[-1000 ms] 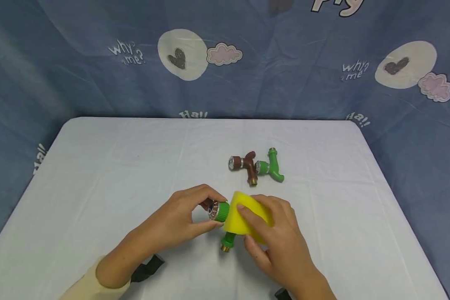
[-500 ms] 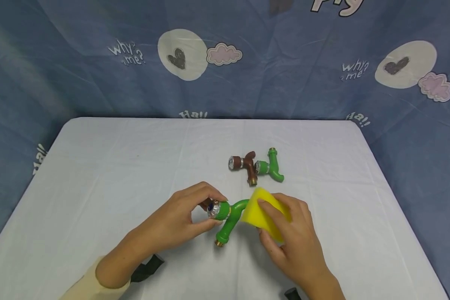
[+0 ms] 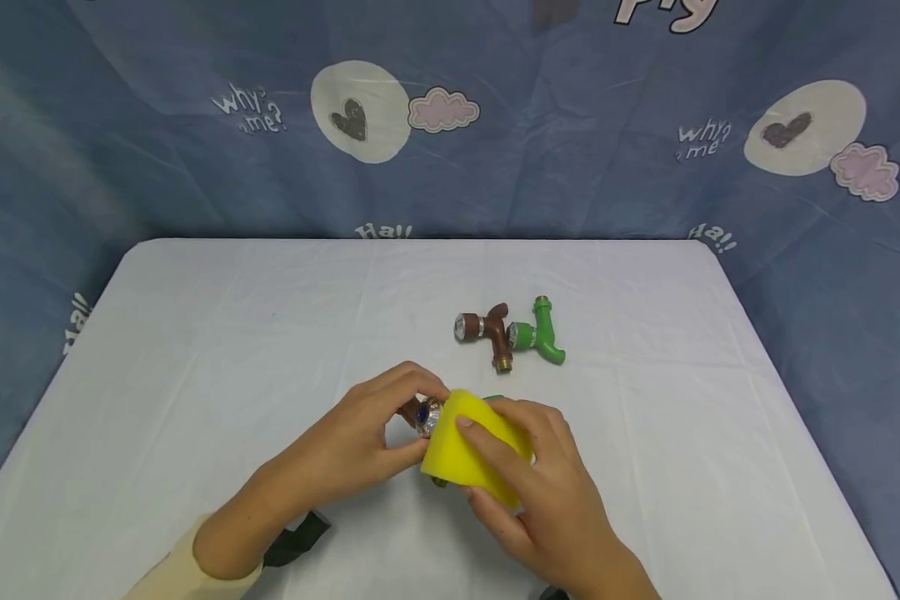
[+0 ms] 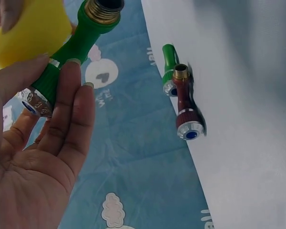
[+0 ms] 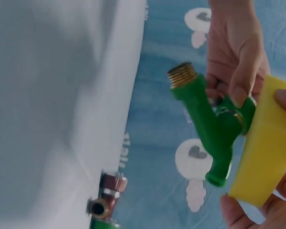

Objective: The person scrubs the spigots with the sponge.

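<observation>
My left hand (image 3: 375, 417) grips a green tap (image 5: 207, 121) by its ribbed knob, thumb and fingers around it. The knob's silvery cap (image 3: 427, 417) has a blue centre. In the left wrist view the brass threaded inlet (image 4: 104, 12) points up and away from the palm. A yellow sponge (image 3: 465, 450) is held between the thumb and fingers of my right hand (image 3: 551, 479). It lies against the tap's knob side in the right wrist view. From the head, the sponge hides most of the tap body.
Beyond the hands, a brown tap (image 3: 499, 333) and a second green tap (image 3: 546, 333) lie side by side on the white-covered table (image 3: 270, 333). A blue patterned cloth (image 3: 540, 167) hangs behind the table's far edge.
The sponge moved right to the spout half a second ago, baring the tap, and is now back left over its body and knob. The left hand keeps its grip nearly in place.
</observation>
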Demonstrator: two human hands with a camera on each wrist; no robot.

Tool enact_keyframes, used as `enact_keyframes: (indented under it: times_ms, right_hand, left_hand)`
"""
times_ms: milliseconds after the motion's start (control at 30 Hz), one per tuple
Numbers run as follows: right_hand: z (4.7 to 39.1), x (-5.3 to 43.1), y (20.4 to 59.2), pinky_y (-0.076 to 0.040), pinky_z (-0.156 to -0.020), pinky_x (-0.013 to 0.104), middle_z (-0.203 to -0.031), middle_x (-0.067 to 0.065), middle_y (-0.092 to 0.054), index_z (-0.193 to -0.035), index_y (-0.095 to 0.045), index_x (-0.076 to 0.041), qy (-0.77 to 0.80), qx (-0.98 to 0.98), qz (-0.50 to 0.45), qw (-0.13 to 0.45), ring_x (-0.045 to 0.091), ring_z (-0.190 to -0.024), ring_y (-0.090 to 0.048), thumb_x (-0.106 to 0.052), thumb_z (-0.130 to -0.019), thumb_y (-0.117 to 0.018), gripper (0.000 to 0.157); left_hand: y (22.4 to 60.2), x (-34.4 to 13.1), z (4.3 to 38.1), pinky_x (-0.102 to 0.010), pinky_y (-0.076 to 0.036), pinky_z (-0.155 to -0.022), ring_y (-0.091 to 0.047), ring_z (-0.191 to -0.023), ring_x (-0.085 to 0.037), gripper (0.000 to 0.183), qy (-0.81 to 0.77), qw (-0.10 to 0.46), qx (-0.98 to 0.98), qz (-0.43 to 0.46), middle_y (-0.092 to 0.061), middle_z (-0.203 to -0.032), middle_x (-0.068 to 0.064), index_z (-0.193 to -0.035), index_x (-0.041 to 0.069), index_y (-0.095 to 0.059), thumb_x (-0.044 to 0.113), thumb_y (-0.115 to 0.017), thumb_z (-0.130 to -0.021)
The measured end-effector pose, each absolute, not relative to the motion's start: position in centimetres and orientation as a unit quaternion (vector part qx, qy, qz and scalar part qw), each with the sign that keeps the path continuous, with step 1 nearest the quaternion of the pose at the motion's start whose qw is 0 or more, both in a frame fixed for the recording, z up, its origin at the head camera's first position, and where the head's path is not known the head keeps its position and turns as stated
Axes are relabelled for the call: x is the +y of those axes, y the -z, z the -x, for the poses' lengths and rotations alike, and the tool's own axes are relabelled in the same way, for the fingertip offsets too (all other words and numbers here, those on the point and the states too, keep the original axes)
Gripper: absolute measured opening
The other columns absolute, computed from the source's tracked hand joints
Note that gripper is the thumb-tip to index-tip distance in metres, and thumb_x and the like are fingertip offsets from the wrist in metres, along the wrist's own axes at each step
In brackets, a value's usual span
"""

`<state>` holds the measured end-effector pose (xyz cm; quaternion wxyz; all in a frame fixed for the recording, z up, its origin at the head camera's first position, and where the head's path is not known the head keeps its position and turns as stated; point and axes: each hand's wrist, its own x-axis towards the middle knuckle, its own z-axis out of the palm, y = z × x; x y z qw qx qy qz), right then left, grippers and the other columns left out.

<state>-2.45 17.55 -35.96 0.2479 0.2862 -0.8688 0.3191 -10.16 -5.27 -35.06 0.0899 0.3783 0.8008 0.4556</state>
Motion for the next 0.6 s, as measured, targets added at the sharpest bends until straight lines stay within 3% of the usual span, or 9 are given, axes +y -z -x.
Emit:
enact_keyframes:
  times_ms: [200,600]
  right_hand:
    - [3.0,18.5,36.9,-0.042,-0.088,0.044,-0.127,0.013,-0.052,-0.132,-0.060,-0.019,-0.280,-0.896,-0.245,0.242,0.032,-0.112,-0.046,-0.039,-0.097,-0.049,0.042]
    - [3.5,20.5,37.8,-0.041,-0.082,0.038,-0.126,0.013,-0.053,-0.128,-0.063,-0.019,-0.265,-0.913,-0.190,0.247,0.032,-0.109,-0.045,-0.029,-0.085,-0.060,0.045]
  left_hand:
    - [35.0,-5.5,10.2,-0.022,-0.054,-0.077,-0.059,-0.090,-0.005,0.046,-0.468,0.082,0.792,-0.383,-0.053,-0.118,0.015,-0.118,0.027,-0.054,0.007,-0.077,-0.083]
    - [35.0,-5.7,10.4,-0.022,-0.052,-0.077,-0.055,-0.093,-0.003,0.044,-0.452,0.073,0.792,-0.404,-0.052,-0.118,0.016,-0.119,0.026,-0.057,0.007,-0.075,-0.084]
